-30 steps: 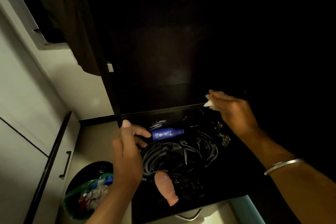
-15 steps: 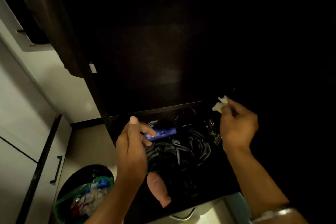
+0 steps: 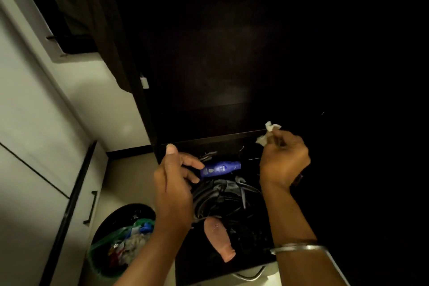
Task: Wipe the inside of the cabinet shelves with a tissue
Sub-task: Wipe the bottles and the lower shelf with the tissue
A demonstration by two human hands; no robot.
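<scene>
White cupboard: at the far left of the frame you had a pale cupboard front (image 3: 34,141) with a dark bar handle (image 3: 91,208) near its lower right.
Bin: at the lower left stood a black bin (image 3: 120,239) with a green liner, filled with mixed rubbish.
Cabinet: a dark cabinet (image 3: 232,53) filled the centre and right of the frame; its side panel ran down the centre left, and its far right was too dark to read.
Left hand: your left hand (image 3: 174,183) hung just left of centre, thumb raised and fingers loosely bent, with nothing in it. The fingertips (image 3: 199,166) reached toward the blue bottle; you could not tell whether they touched it.
Blue bottle: a blue bottle (image 3: 220,169) lay on its side at the centre, on the lower shelf, just right of your left hand's fingers.
Cables: a tangle of dark cables (image 3: 227,202) lay below the bottle, between your two forearms.
Pink bottle: a pink bottle (image 3: 219,239) lay on its side at lower centre, cap toward the bottom of the frame.
Tissue: the crumpled white tissue (image 3: 269,133) sat right of centre, above the shelf edge, poking out past your fingertips.
Right hand: your right hand (image 3: 284,158) pinched the tissue in curled fingers, back of the hand toward the camera.
Bangle: a metal bangle (image 3: 299,248) circled your right forearm at the lower right.
</scene>
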